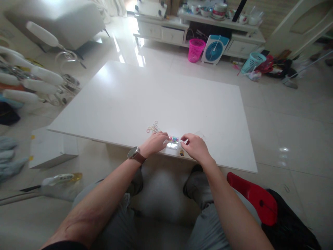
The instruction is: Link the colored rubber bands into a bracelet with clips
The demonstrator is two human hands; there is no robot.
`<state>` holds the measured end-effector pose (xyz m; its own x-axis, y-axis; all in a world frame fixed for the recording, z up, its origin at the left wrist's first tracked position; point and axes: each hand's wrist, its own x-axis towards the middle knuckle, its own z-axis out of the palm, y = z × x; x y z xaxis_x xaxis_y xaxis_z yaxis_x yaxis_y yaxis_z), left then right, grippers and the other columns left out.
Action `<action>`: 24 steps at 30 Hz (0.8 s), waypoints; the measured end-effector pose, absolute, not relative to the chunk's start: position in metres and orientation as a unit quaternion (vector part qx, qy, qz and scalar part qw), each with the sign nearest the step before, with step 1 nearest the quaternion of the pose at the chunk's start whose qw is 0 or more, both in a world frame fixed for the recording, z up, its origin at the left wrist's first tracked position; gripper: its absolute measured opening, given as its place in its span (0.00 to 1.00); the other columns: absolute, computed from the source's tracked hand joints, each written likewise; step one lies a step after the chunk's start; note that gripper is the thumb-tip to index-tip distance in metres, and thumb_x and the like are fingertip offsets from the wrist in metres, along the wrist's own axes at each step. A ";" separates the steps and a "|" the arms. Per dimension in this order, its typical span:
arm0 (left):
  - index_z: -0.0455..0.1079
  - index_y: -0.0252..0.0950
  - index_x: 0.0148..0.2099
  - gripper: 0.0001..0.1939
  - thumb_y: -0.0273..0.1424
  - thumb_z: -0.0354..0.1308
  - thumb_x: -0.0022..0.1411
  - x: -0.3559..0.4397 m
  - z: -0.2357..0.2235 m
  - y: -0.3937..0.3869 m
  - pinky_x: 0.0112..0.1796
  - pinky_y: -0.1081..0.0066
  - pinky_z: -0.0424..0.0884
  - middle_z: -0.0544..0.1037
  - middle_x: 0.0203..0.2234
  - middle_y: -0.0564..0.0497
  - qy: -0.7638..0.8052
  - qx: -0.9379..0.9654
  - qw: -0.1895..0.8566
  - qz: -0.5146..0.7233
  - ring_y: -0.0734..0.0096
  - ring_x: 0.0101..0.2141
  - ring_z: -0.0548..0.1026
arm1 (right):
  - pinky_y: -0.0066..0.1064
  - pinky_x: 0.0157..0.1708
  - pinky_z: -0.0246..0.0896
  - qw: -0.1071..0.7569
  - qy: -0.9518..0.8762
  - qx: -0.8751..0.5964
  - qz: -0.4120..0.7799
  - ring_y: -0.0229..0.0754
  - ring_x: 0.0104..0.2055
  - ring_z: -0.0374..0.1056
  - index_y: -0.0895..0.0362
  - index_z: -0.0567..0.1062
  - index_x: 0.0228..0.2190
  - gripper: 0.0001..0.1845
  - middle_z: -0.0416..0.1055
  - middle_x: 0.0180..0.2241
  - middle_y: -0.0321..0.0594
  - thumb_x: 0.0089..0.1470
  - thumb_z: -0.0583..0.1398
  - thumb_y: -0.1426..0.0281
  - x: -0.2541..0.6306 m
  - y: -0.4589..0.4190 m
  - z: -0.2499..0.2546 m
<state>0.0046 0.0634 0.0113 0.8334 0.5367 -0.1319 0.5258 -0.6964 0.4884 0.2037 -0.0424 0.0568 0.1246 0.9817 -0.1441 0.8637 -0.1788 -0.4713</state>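
A small clear plastic box (172, 145) lies near the front edge of the white table (161, 97). Colourful small pieces (174, 139), too small to name, fill its far part. My left hand (157, 141) is closed with its fingertips on the box's left side. At the box's right side, my right hand (194, 145) has thumb and forefinger curled in a pinch; what lies between them is hard to make out. Just in front of the box is a tiny yellow and dark figure (181, 152). Several thin coloured rings (153, 128) lie loose beyond my left hand.
Some clear plastic film (200, 134) rests beyond my right hand. A red stool (255, 198) stands at my right, and a white box (52, 149) is on the floor at left. Farther off are a pink basket (195, 50) and a blue fan (214, 49).
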 end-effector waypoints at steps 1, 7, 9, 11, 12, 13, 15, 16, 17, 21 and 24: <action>0.78 0.39 0.52 0.17 0.28 0.51 0.67 0.005 0.011 0.063 0.56 0.62 0.68 0.79 0.48 0.45 0.290 0.920 0.265 0.007 0.60 0.51 0.75 | 0.32 0.38 0.60 0.132 -0.628 -0.736 0.216 0.40 0.36 0.73 0.52 0.79 0.37 0.07 0.80 0.40 0.37 0.60 0.60 0.67 0.204 -0.043 0.057; 0.76 0.40 0.56 0.21 0.25 0.51 0.65 0.005 0.007 0.061 0.58 0.63 0.68 0.78 0.54 0.45 0.284 0.921 0.268 0.018 0.60 0.55 0.75 | 0.31 0.38 0.61 0.105 -0.636 -0.731 0.225 0.41 0.37 0.73 0.51 0.80 0.38 0.08 0.80 0.41 0.37 0.60 0.60 0.67 0.202 -0.043 0.056; 0.74 0.38 0.59 0.22 0.26 0.51 0.66 0.003 0.007 0.062 0.60 0.63 0.67 0.77 0.57 0.45 0.284 0.920 0.267 0.033 0.59 0.57 0.74 | 0.31 0.37 0.61 0.094 -0.638 -0.729 0.230 0.41 0.37 0.73 0.51 0.80 0.39 0.08 0.80 0.42 0.38 0.60 0.60 0.67 0.203 -0.043 0.054; 0.74 0.36 0.59 0.21 0.27 0.51 0.66 0.001 0.007 0.064 0.60 0.63 0.67 0.77 0.57 0.44 0.286 0.919 0.269 0.041 0.59 0.56 0.74 | 0.31 0.37 0.61 0.086 -0.643 -0.725 0.229 0.42 0.36 0.73 0.51 0.80 0.39 0.08 0.81 0.41 0.37 0.60 0.60 0.66 0.204 -0.044 0.052; 0.75 0.35 0.58 0.21 0.27 0.51 0.67 0.000 0.008 0.065 0.59 0.63 0.68 0.77 0.55 0.44 0.287 0.918 0.270 0.040 0.59 0.55 0.75 | 0.31 0.36 0.60 0.085 -0.646 -0.724 0.227 0.42 0.36 0.73 0.51 0.80 0.39 0.08 0.81 0.41 0.37 0.60 0.60 0.66 0.204 -0.044 0.051; 0.75 0.36 0.57 0.20 0.28 0.51 0.67 0.000 0.008 0.065 0.58 0.64 0.68 0.78 0.53 0.44 0.288 0.918 0.270 0.036 0.59 0.54 0.76 | 0.31 0.36 0.60 0.084 -0.648 -0.723 0.225 0.42 0.36 0.73 0.50 0.80 0.39 0.08 0.81 0.41 0.37 0.60 0.60 0.66 0.204 -0.044 0.050; 0.76 0.37 0.56 0.20 0.27 0.50 0.67 0.000 0.009 0.065 0.56 0.64 0.69 0.79 0.51 0.45 0.291 0.918 0.269 0.022 0.60 0.52 0.76 | 0.31 0.35 0.60 0.082 -0.651 -0.721 0.223 0.41 0.36 0.73 0.50 0.80 0.39 0.08 0.81 0.41 0.37 0.60 0.60 0.66 0.203 -0.044 0.048; 0.76 0.38 0.56 0.20 0.27 0.50 0.66 0.000 0.009 0.064 0.56 0.64 0.70 0.78 0.51 0.45 0.293 0.918 0.266 0.014 0.59 0.52 0.76 | 0.30 0.35 0.60 0.079 -0.651 -0.721 0.224 0.41 0.36 0.73 0.51 0.80 0.39 0.08 0.81 0.41 0.37 0.60 0.60 0.66 0.202 -0.044 0.048; 0.75 0.39 0.57 0.21 0.26 0.50 0.66 0.001 0.010 0.064 0.55 0.63 0.70 0.77 0.51 0.45 0.296 0.919 0.261 0.006 0.59 0.52 0.76 | 0.30 0.35 0.60 0.077 -0.653 -0.720 0.224 0.41 0.36 0.73 0.51 0.80 0.39 0.08 0.81 0.41 0.38 0.60 0.60 0.66 0.201 -0.044 0.048; 0.71 0.43 0.62 0.25 0.25 0.51 0.65 0.001 0.008 0.057 0.55 0.62 0.70 0.73 0.55 0.45 0.313 0.918 0.244 -0.017 0.58 0.54 0.73 | 0.30 0.36 0.60 0.073 -0.656 -0.717 0.225 0.42 0.37 0.74 0.51 0.80 0.39 0.09 0.81 0.40 0.38 0.59 0.60 0.66 0.198 -0.042 0.048; 0.69 0.45 0.63 0.27 0.24 0.51 0.64 0.001 0.005 0.053 0.51 0.62 0.73 0.70 0.57 0.44 0.326 0.914 0.240 -0.026 0.57 0.55 0.71 | 0.30 0.36 0.60 0.075 -0.658 -0.714 0.227 0.42 0.37 0.74 0.51 0.80 0.39 0.09 0.81 0.40 0.38 0.60 0.60 0.66 0.197 -0.042 0.048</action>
